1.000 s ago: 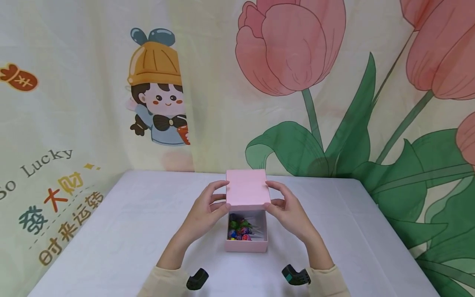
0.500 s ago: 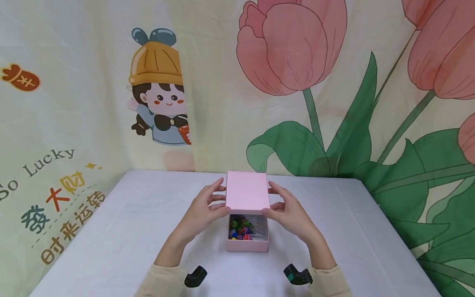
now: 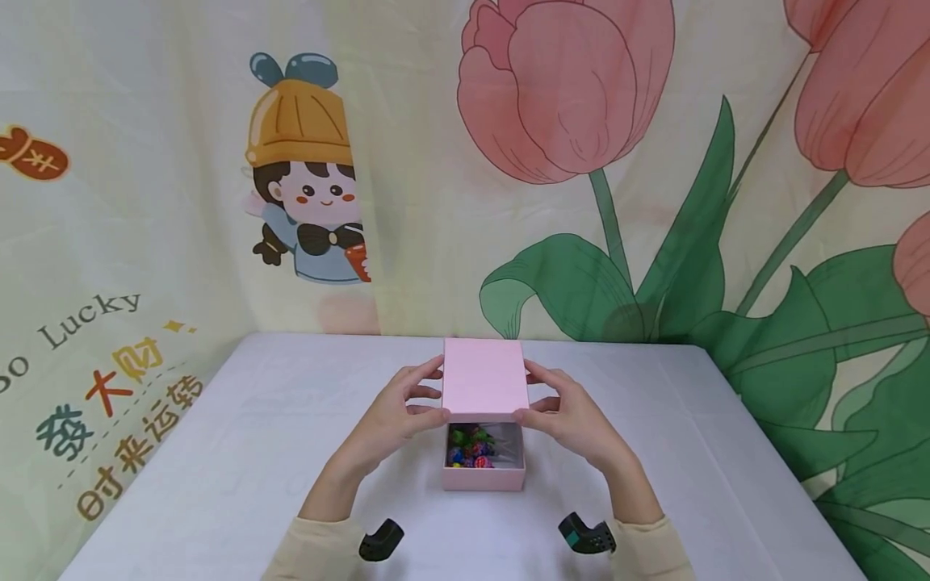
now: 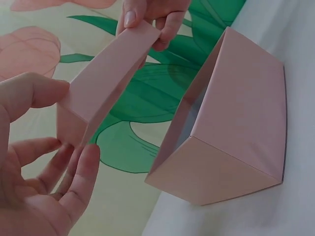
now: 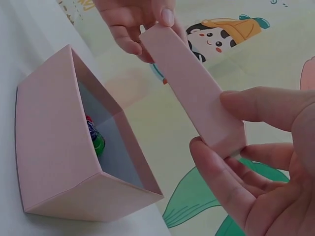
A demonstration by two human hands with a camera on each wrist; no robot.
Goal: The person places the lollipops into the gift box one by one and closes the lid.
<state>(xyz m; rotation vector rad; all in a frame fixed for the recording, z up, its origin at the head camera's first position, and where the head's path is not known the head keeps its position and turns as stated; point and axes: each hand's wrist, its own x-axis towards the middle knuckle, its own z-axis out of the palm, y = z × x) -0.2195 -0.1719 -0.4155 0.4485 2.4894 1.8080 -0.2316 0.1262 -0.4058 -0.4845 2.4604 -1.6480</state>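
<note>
Between both hands a pink box lid (image 3: 485, 378) hangs level above and behind an uncovered pink box (image 3: 483, 480). My left hand (image 3: 391, 415) pinches the lid's left end, thumb at the near corner and fingers along the side. At the other end my right hand (image 3: 572, 413) holds it the same way. Inside the box lie several lollipops (image 3: 468, 448) in bright wrappers, their pale sticks pointing right; the lid hides the box's far part in the head view. From the right wrist view, a gap shows between the lid (image 5: 197, 88) and the box (image 5: 59, 142).
The box stands on a table with a white cloth (image 3: 291, 452). Behind the table hangs a printed curtain (image 3: 421, 161) with tulips and a cartoon figure. A black wrist device (image 3: 381, 541) sits by the left sleeve, another (image 3: 585, 534) by the right.
The lid has come slightly down and nearer to me, so it covers a little more of the box in the head view. Both hands moved with it; the box stays put.
</note>
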